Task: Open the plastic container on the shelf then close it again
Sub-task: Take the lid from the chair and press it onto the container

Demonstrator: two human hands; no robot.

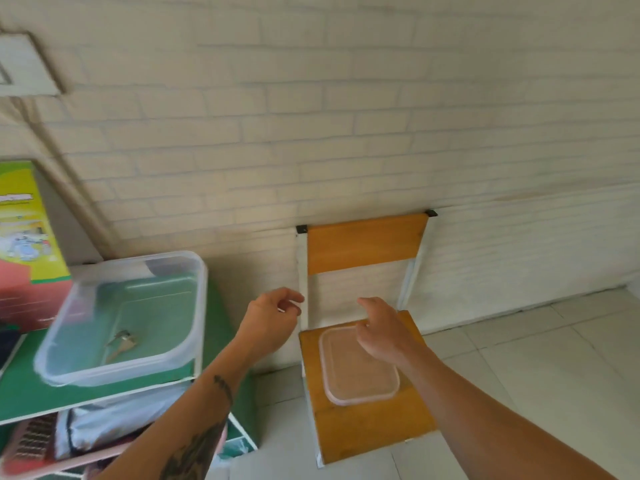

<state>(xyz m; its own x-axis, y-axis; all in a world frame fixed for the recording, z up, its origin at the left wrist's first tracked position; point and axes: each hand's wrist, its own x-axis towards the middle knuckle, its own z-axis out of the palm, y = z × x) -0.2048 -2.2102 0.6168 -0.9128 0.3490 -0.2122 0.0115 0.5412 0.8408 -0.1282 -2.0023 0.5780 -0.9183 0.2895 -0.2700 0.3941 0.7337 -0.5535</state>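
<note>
A clear plastic container [121, 317] sits open on the green top shelf [20, 393], with its lid off. The lid [360, 372] lies flat on the seat of a wooden chair [367, 244] just right of the shelf, against a pale brick wall. Something small and metallic, perhaps keys [121, 341], rests inside the container.

Both hands hover empty near the chair. The left hand [270, 317] hangs between the container and the chair with fingers loosely curled, gripping nothing. The right hand [381, 330] floats just above the lid's far corner, fingers half bent, not touching it as far as can be seen.

Risks from here: the container's near edge seems to overhang the shelf front, so pressing the lid down unevenly could tip it off. The thin lid lies flat on the seat and may slide away when a fingertip tries to lift its edge.

A colourful box [27, 237] stands left of the container; its printing is too blurred to read.
</note>
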